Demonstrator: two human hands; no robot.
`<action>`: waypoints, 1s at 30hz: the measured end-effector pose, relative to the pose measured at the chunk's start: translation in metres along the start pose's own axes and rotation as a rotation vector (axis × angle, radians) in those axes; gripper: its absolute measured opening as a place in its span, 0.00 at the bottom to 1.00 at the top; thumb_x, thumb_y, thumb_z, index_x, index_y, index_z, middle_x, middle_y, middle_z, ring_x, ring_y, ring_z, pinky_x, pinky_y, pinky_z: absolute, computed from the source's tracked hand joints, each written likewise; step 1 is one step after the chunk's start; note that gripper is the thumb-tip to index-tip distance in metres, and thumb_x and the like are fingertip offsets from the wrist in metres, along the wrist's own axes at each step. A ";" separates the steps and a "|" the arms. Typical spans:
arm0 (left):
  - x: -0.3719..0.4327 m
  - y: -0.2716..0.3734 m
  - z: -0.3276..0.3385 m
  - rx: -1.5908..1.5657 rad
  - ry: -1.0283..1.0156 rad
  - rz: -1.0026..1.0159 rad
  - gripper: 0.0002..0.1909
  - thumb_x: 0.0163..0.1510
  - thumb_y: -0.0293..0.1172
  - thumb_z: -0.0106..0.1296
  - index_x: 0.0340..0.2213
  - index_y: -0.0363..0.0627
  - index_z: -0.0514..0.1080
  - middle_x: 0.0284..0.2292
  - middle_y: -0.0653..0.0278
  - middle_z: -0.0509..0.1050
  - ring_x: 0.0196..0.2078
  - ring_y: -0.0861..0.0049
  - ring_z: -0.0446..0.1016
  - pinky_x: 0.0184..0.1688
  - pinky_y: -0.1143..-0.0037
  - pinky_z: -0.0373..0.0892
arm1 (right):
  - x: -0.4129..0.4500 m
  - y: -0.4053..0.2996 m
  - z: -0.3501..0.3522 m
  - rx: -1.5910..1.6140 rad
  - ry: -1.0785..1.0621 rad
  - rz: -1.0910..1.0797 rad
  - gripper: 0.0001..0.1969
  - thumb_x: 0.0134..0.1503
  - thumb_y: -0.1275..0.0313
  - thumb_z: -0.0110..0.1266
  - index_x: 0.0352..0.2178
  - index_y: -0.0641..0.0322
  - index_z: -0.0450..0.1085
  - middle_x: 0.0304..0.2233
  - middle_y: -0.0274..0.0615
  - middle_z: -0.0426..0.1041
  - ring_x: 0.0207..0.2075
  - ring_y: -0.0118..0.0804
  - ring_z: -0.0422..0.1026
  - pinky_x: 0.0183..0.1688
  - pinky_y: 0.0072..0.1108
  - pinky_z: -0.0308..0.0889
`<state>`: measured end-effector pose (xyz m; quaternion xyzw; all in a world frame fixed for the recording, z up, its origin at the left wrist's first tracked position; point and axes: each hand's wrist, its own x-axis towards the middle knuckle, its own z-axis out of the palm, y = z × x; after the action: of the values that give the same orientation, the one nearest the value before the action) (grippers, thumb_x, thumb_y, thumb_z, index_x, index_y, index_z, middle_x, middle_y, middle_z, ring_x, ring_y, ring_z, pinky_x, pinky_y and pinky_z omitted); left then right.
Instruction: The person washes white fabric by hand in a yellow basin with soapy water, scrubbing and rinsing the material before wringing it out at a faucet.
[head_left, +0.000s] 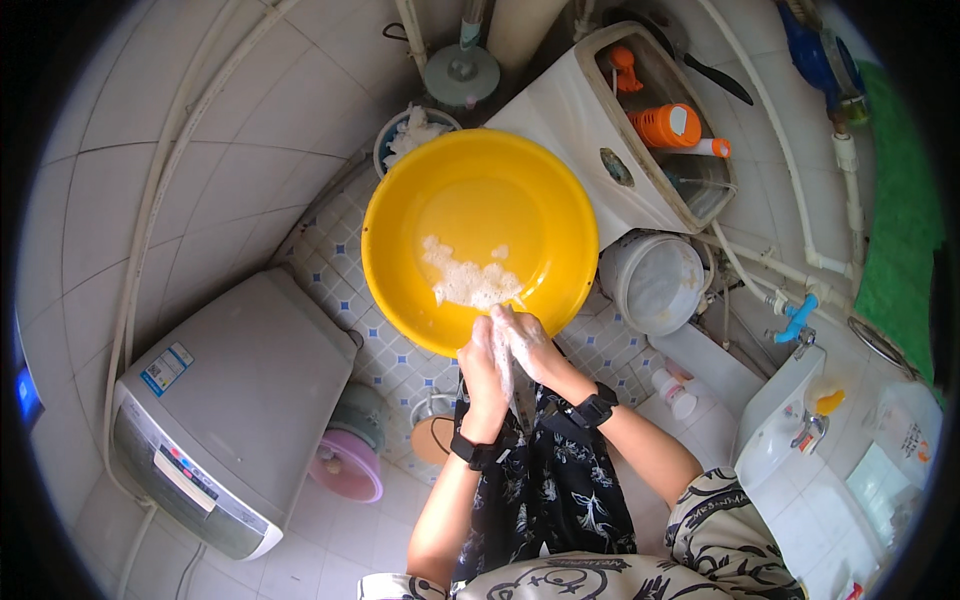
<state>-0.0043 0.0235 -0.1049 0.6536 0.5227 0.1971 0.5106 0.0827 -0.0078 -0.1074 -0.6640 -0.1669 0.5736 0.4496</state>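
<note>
A large yellow plastic basin (480, 157) stands before me, with a patch of white suds (476, 285) in its near half. Over its near rim, my left hand (482, 360) and my right hand (525, 345) press against each other, fingers bent. White lather coats both hands. A pale, foamy strip runs down between the palms; whether it is only lather or a thin wet cloth cannot be made out. The inner sides of the fingers are hidden. Each wrist wears a black strap.
Left stands a grey top-loading washing machine (247, 382), beside a pink basin (349, 465). A toilet with an open cistern (600, 112) holding orange-capped bottles is behind the basin. A white bucket (660, 285), blue-handled tap (799, 319) and washbasin (772, 420) are right.
</note>
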 end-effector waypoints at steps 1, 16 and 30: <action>-0.002 -0.002 0.000 0.001 -0.002 0.001 0.07 0.52 0.28 0.42 0.24 0.37 0.62 0.17 0.53 0.66 0.19 0.70 0.66 0.24 0.76 0.63 | 0.000 0.002 0.002 -0.025 -0.031 -0.008 0.22 0.56 0.57 0.40 0.19 0.67 0.63 0.13 0.36 0.63 0.16 0.27 0.60 0.20 0.20 0.56; 0.006 -0.007 0.019 -0.709 0.314 -0.409 0.22 0.56 0.40 0.40 0.11 0.46 0.57 0.11 0.77 0.56 0.13 0.90 0.50 0.15 0.83 0.47 | 0.010 -0.002 -0.004 -0.676 0.149 -0.668 0.06 0.41 0.74 0.52 0.15 0.62 0.65 0.13 0.43 0.68 0.15 0.38 0.67 0.20 0.24 0.61; 0.002 0.010 0.021 -0.702 0.194 -0.438 0.18 0.56 0.38 0.41 0.14 0.49 0.58 0.12 0.78 0.55 0.13 0.92 0.52 0.14 0.84 0.47 | 0.006 -0.009 -0.010 -0.659 0.124 -0.650 0.05 0.41 0.75 0.51 0.13 0.61 0.65 0.11 0.44 0.65 0.14 0.40 0.66 0.20 0.27 0.61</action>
<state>0.0181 0.0168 -0.1049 0.2920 0.5960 0.3106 0.6804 0.0968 -0.0024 -0.1049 -0.7179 -0.5124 0.2786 0.3801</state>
